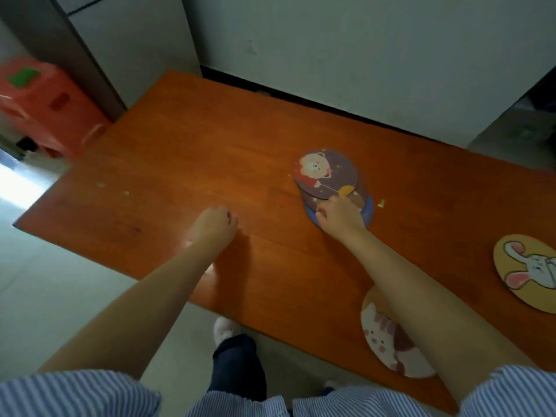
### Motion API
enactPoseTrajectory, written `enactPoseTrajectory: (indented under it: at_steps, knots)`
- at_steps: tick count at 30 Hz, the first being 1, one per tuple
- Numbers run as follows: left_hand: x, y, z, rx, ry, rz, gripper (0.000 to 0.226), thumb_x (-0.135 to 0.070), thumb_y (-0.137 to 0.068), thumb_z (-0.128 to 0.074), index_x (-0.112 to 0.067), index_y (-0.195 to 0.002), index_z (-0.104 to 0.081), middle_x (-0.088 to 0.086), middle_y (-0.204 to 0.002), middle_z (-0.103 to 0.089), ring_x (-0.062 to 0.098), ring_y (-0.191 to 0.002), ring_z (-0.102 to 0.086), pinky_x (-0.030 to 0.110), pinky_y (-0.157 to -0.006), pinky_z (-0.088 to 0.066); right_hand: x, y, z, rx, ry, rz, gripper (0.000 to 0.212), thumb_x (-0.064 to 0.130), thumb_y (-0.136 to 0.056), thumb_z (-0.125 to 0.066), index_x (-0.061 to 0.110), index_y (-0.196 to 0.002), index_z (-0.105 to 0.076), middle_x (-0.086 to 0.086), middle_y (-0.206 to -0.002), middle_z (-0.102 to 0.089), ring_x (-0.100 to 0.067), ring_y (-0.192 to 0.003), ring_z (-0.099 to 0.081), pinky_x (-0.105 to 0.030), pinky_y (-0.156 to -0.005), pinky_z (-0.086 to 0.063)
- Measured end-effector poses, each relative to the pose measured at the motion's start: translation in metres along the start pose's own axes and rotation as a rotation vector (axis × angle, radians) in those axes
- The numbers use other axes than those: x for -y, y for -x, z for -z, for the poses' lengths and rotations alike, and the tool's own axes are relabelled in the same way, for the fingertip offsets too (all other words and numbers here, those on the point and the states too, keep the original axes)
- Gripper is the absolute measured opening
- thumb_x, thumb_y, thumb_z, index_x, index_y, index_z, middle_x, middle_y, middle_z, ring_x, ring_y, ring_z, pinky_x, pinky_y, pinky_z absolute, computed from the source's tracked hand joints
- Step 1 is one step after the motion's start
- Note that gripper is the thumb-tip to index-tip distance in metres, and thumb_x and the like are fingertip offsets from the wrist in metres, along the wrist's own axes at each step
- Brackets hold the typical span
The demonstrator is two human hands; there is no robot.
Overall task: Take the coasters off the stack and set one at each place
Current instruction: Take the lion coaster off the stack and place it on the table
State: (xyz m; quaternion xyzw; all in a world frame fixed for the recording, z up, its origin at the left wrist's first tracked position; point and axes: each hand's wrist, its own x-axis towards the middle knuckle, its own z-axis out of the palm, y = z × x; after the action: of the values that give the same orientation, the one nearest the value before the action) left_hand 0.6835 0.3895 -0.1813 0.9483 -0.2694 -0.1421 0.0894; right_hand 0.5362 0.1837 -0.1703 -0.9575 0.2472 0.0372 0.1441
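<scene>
On the orange-brown wooden bench, the right hand pinches the fanned stack of round cartoon coasters; the left hand rests fisted. No writing legible.

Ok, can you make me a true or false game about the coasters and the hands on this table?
1. The bear coaster is on top of the stack. True.
2. The right hand is at the stack. True.
3. The left hand holds a coaster. False: it is curled over the bare table, with no coaster in it.
4. The bunny coaster is on the stack. False: it lies alone near the right edge of the table.
5. The cat coaster is partly hidden by the right forearm. True.
6. The stool is blue. False: it is orange-red.
</scene>
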Motion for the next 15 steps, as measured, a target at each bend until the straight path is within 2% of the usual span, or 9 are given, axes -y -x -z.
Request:
enactPoseTrajectory:
  at_steps: [3,6,8,11,13,15]
  knots:
    - [0.046,-0.028,0.007,0.051,-0.053,-0.076,0.035,-0.027,-0.096,-0.038,-0.002,-0.112,-0.056,0.020,-0.116,-0.058,0.035,-0.106,-0.053,0.041,-0.086,-0.047,0.020,-0.035,-0.011,0.013,-0.059,-0.162,0.024,0.023,-0.092,-0.051,0.008,-0.103,-0.066,-0.018,-0.111,-0.063,-0.035,-0.104,-0.056,-0.042,-0.081,-0.051]
    - [0.085,-0.053,0.006,0.075,-0.102,-0.157,0.038,-0.031,-0.096,-0.037,-0.008,-0.124,-0.048,0.014,-0.134,-0.049,0.031,-0.125,-0.042,0.043,-0.101,-0.043,0.033,-0.060,-0.023,-0.003,-0.208,-0.378,0.038,0.028,-0.091,-0.056,0.007,-0.122,-0.054,-0.019,-0.132,-0.052,-0.035,-0.122,-0.046,-0.047,-0.101,-0.043]
    - [0.105,-0.066,0.001,0.098,-0.149,-0.202,0.046,-0.035,-0.096,-0.035,-0.010,-0.135,-0.038,0.010,-0.148,-0.035,0.027,-0.139,-0.026,0.043,-0.112,-0.031,0.037,-0.072,-0.029,-0.016,-0.208,-0.441,0.046,0.029,-0.090,-0.057,0.006,-0.129,-0.046,-0.018,-0.138,-0.045,-0.035,-0.128,-0.040,-0.048,-0.107,-0.038]
    - [0.128,-0.073,-0.012,0.134,-0.203,-0.257,0.057,-0.041,-0.096,-0.028,-0.013,-0.145,-0.019,0.007,-0.157,-0.015,0.023,-0.145,-0.007,0.041,-0.118,-0.012,0.036,-0.084,-0.034,-0.016,-0.114,-0.500,0.051,0.028,-0.090,-0.057,0.008,-0.134,-0.040,-0.015,-0.144,-0.039,-0.034,-0.131,-0.035,-0.048,-0.107,-0.038]
    - [0.139,-0.073,-0.021,0.121,-0.199,-0.293,0.059,-0.043,-0.096,-0.025,-0.014,-0.146,-0.013,0.006,-0.158,-0.011,0.020,-0.146,-0.003,0.037,-0.117,-0.003,0.034,-0.091,-0.033,-0.021,-0.013,-0.516,0.049,0.028,-0.090,-0.056,0.007,-0.132,-0.042,-0.014,-0.142,-0.042,-0.035,-0.128,-0.039,-0.049,-0.101,-0.043]
    - [0.146,-0.071,-0.027,0.074,-0.167,-0.308,0.059,-0.043,-0.096,-0.023,-0.014,-0.146,-0.015,0.006,-0.158,-0.014,0.018,-0.145,-0.005,0.036,-0.116,-0.001,0.035,-0.097,-0.033,-0.038,0.062,-0.489,0.040,0.026,-0.090,-0.055,0.005,-0.123,-0.049,-0.017,-0.130,-0.053,-0.038,-0.116,-0.047,-0.047,-0.090,-0.048]
